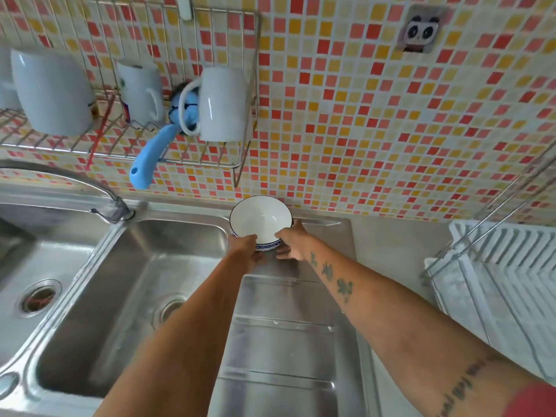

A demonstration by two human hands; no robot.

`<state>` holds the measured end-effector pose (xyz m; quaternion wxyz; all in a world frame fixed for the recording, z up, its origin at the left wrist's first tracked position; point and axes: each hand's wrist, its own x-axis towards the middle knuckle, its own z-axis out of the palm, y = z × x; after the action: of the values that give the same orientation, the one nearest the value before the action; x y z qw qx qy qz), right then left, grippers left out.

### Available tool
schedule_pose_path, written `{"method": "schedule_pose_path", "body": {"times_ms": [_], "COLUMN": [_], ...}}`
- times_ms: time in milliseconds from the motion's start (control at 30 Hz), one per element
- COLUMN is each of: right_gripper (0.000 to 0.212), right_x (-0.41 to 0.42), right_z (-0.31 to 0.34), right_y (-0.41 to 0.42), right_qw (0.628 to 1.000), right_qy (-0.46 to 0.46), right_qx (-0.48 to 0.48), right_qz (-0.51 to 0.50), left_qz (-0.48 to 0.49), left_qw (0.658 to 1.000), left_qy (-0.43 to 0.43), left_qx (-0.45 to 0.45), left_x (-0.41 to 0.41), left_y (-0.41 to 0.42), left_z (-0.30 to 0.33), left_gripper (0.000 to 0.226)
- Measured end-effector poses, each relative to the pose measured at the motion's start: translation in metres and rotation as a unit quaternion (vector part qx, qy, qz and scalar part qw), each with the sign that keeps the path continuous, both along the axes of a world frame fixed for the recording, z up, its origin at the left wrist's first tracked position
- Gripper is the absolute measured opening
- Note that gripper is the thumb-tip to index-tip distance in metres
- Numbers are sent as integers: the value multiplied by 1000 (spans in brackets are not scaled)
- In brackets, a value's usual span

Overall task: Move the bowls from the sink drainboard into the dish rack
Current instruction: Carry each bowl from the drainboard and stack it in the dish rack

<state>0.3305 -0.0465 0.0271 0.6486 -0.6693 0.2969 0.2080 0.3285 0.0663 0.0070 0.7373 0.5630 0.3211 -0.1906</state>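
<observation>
A white bowl (260,219) with a dark rim and a blue pattern band sits at the far end of the steel drainboard (279,341), close to the tiled wall. My left hand (245,246) grips its near left side. My right hand (293,242) holds its right side, thumb over the rim. Whether the bowl rests on the drainboard or is lifted off it I cannot tell. The white dish rack (511,272) with a metal wire frame stands at the right edge of the counter.
Two steel sink basins (126,296) lie left of the drainboard, with a curved faucet (111,203) behind them. A wire wall shelf (126,145) above holds white mugs (224,103) and a blue-handled brush (150,158).
</observation>
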Motion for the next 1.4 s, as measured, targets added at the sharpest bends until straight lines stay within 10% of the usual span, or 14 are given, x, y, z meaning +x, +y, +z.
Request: {"method": "schedule_pose_path", "body": {"times_ms": [367,567,800,1400], "right_gripper": [51,61,64,64], "right_x": [-11,-47,-130,-355], "right_z": [-3,53,166,347], "right_y": [-1,-38,-106,-247], "right_qw": [994,983,949,842], "right_qy": [-72,-151,-285,-502], "right_qx": [2,-35,-97,-195], "right_qz": [-80,-96,-92,-39], "left_qz": [12,8,-88,-372], "left_qw": [994,964,911,817], "left_qy": [-103,-116,-151,-281], "left_qx": [-29,-239,-372,-340], "left_x": [-11,-53,-102,-285], "left_y": [-6,-25,-65,-187], "left_z": [-11,57,149,344], "left_gripper": [64,38,81,83]}}
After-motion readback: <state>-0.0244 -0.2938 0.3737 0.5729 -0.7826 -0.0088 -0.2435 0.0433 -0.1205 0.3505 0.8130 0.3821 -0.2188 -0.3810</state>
